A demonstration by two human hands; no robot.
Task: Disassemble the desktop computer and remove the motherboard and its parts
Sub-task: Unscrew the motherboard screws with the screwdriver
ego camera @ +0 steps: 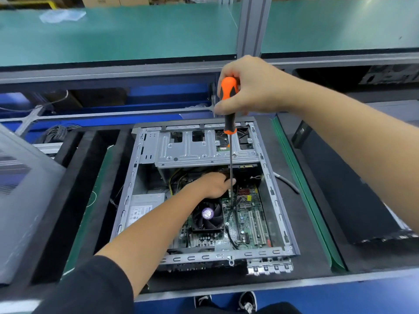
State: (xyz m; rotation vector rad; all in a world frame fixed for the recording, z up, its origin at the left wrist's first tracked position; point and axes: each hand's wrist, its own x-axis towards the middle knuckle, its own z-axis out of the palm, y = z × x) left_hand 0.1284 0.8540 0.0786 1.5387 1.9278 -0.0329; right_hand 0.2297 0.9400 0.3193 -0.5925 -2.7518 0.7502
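At the near edge, two shoes [226,301] are showing below the blue bench rim [294,288]. Just beyond, the open computer case [127,196] is lying on its side on a black mat [317,245], its metal frame walling in the inside on all four sides and leaving room to reach in only from above. The motherboard [251,214] is sitting flat in the case's right half, with the fan [208,215] on it and a black cable [230,234] trailing across it; the grey power supply [142,209] is filling the near-left corner.

The left hand [212,185] is reaching deep into the case, past the fan, toward the space beneath the drive cage [204,150]; its fingers are hidden, so I cannot tell whether it is grasping anything. The right hand [249,87] is gripping the orange-and-black handle of a long screwdriver [229,105], held upright, its shaft passing in front of the drive cage and running down beside the left hand.

A grey side panel [25,200] is lying at the left, a dark panel [340,189] at the right. Farther back, a green shelf [136,30] is spanning the bench.
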